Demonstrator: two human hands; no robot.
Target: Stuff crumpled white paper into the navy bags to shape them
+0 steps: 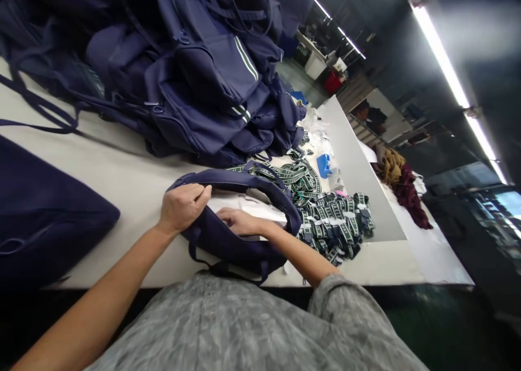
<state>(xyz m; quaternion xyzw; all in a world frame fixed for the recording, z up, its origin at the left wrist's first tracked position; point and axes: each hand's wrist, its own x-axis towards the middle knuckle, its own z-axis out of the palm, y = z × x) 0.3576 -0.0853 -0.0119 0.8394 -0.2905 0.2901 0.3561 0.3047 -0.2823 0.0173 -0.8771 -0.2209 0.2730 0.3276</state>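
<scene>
An unzipped navy backpack (pixel 240 251) lies on the table in front of me, with its mouth facing up. Pale material (pixel 260 209) shows inside, and I cannot tell whether it is lining or paper. My left hand (pixel 183 205) is closed round the left end of the opening, thumb on top. Inside the mouth, my right hand (pixel 240 221) has its fingers curled at the near wall; the fingertips are partly hidden. Straps hang from the near side towards my shirt.
A big heap of navy backpacks (pixel 203 83) fills the back left. Another navy bag (pixel 49 213) lies at far left. Bundles of green-and-white patterned webbing straps (pixel 337 221) sit just right of the backpack, near a blue object (pixel 324 165). The table's edge (pixel 382 276) runs close to my body.
</scene>
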